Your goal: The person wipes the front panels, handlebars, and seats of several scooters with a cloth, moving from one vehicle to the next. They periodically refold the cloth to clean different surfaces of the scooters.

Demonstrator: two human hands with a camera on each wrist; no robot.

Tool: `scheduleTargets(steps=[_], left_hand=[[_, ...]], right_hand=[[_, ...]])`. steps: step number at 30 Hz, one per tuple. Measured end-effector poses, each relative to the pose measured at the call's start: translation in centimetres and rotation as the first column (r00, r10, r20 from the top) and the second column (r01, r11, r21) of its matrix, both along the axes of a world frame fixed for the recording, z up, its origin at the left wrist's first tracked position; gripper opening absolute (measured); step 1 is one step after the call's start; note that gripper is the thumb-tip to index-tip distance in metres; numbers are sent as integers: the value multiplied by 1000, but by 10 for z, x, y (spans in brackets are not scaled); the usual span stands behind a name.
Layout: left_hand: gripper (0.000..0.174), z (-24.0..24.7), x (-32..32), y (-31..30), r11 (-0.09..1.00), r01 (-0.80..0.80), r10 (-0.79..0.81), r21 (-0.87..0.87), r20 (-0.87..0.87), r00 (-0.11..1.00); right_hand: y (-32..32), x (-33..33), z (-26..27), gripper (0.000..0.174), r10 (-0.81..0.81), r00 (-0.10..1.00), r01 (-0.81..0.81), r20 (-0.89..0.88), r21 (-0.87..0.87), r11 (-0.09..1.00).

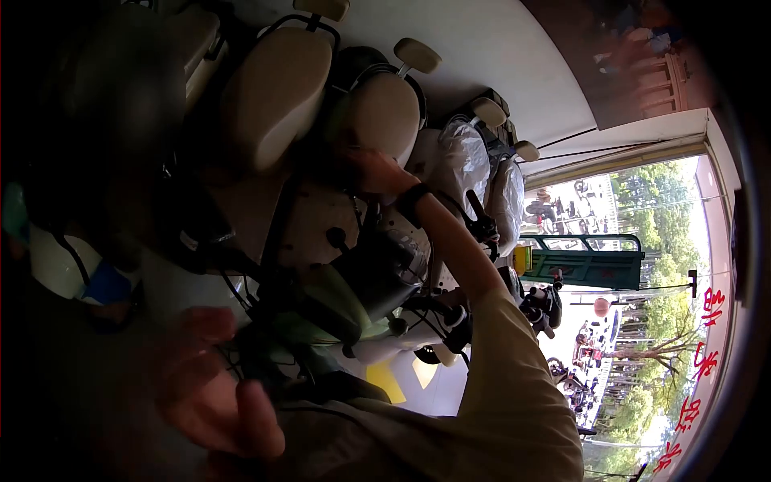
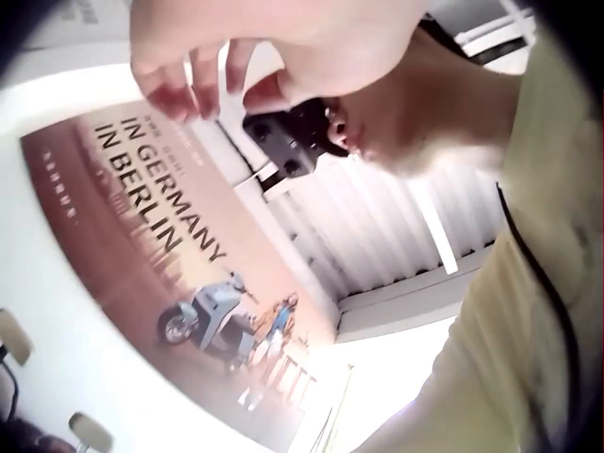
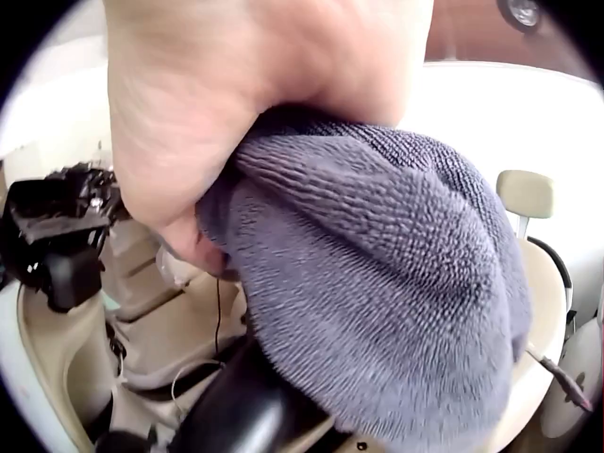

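My right hand grips a bunched grey-purple towel, which hangs in folds from the palm and hides most of the fingers. In the head view this right hand reaches out, a black band on its wrist, beside a beige scooter seat. Below the towel, in the right wrist view, shows a glossy black scooter part. My left hand is raised close to the head camera, blurred, its fingers loosely bent. In the left wrist view, the left hand is near a black head-worn device and holds nothing.
Several scooters stand close together in a row, one seat wrapped in clear plastic. A green cargo bed is by the wide opening to the street. A scooter poster hangs on the white wall.
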State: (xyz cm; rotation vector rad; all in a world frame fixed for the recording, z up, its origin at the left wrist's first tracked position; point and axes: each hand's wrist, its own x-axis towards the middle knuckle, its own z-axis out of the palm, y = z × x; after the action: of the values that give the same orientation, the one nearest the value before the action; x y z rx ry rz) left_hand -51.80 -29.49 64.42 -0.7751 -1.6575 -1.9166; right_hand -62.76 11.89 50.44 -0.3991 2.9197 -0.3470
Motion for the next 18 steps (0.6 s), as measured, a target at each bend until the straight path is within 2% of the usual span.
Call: scheduleTargets(steps=[1,2,4,5,8,9,12,15,18], left_hand=[[44,-1,-2,8,976,123,-106,-177,99,989],[38,0,-4,18,907,255,-190,-335,215,958],[22,-11,-1,31,802,353,-207,-482,331,921],[18,-19,-1,35,772,334,-192,-541,301,934],[20,-38,-1,39,670,368,-233,-645,287,929],[21,-42,1,40,643,359,-225,-677,281,933],[21,-53,6,45,622,370,-263,-690,262,929],[25,-63,13,55,583,379,-321,-718,225,920],[28,-71,20,65,527,409,-397,-745,209,894]], right_hand=[[5,-4,-5,67,-60,998,59,-2,-62,996],[9,-7,-10,67,-119,993,119,1,-124,985],[14,2,-19,66,-270,963,256,-18,-258,932],[16,9,-22,65,-344,939,320,-17,-321,891],[14,50,-8,65,-416,896,323,-154,-415,851],[16,59,-11,63,-372,912,291,-175,-364,885],[21,61,-5,60,-312,941,237,-128,-407,882],[21,38,-3,56,-478,873,462,100,-487,741],[19,30,-10,52,-604,791,587,98,-400,704]])
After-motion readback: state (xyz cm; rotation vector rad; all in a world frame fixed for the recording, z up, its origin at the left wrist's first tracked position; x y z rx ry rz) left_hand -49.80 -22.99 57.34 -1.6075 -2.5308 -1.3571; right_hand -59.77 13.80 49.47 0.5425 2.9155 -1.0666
